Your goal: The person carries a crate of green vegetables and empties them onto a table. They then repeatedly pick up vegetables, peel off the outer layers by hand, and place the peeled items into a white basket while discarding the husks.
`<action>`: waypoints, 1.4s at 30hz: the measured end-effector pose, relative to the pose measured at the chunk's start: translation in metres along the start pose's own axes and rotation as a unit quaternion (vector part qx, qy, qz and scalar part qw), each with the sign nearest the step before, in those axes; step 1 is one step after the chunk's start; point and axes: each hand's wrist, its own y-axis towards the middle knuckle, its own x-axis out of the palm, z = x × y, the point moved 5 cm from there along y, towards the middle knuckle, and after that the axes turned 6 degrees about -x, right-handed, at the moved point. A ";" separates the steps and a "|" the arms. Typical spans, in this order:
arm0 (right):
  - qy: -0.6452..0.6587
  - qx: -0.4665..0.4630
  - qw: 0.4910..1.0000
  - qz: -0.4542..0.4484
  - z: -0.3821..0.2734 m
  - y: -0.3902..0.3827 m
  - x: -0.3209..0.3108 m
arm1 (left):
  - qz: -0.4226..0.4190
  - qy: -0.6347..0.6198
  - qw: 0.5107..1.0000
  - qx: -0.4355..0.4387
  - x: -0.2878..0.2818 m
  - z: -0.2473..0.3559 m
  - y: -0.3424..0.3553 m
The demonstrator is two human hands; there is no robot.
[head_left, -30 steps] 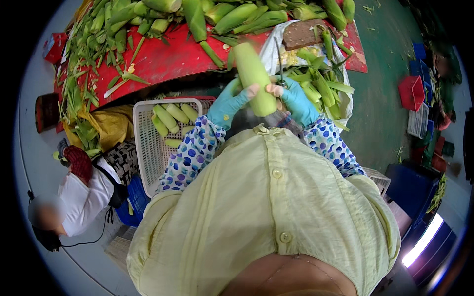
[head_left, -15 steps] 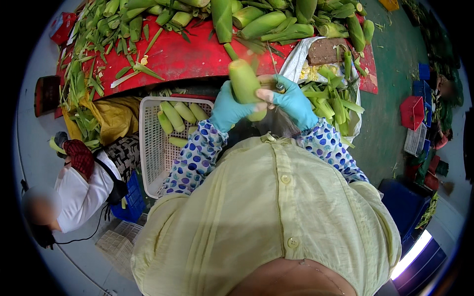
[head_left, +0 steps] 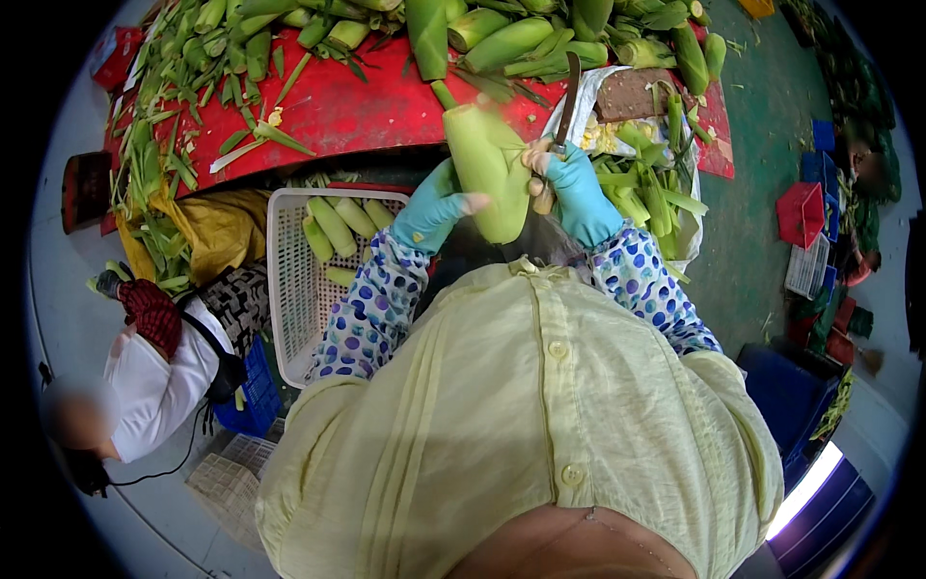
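Note:
An ear of corn [head_left: 487, 183] in pale green husk stands nearly upright between my hands, its cut end away from me. My left hand [head_left: 431, 210], in a turquoise glove with bare fingertips, is closed around its left side. In my gloved right hand [head_left: 579, 198] is a knife [head_left: 570, 101] with a wooden handle. Its blade points away from me, over the table edge. My right fingertips are at the ear's right side, where a husk leaf stands out; whether they pinch the leaf I cannot tell.
Ahead, a red table [head_left: 376, 116] bears a heap of unhusked corn [head_left: 516, 43]. A white crate [head_left: 280, 333] with several trimmed ears stands at my left. A white sack [head_left: 690, 236] holds husks at my right. Another person [head_left: 164, 372] works at far left.
The ear has turned, so more of its length shows, and a husk leaf now stands out at its right. The knife blade has swung into clear view, pointing away.

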 end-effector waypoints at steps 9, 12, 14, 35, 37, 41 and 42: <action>0.045 -0.052 0.996 0.053 -0.018 -0.047 -0.035 | 0.021 0.034 0.999 0.009 0.002 -0.047 0.033; 0.029 -0.077 0.986 0.144 -0.032 -0.057 -0.102 | -0.058 -0.111 0.992 -0.028 0.015 -0.060 0.039; -0.013 -0.065 0.974 0.216 -0.036 -0.076 -0.154 | -0.139 -0.251 0.956 -0.059 0.039 -0.056 0.037; -0.355 -0.081 0.912 0.189 -0.026 -0.044 -0.141 | 0.528 -0.288 0.799 0.006 -0.287 -0.178 -0.101; -0.314 -0.084 0.925 0.197 -0.023 -0.039 -0.129 | 0.315 -0.265 0.911 -0.002 -0.235 -0.149 -0.025; -0.320 -0.057 0.924 0.203 -0.010 -0.039 -0.110 | 0.153 -0.292 0.941 -0.077 -0.090 -0.043 0.148; -0.317 -0.050 0.925 0.205 -0.006 -0.041 -0.107 | 0.208 -0.308 0.925 -0.077 -0.072 -0.022 0.181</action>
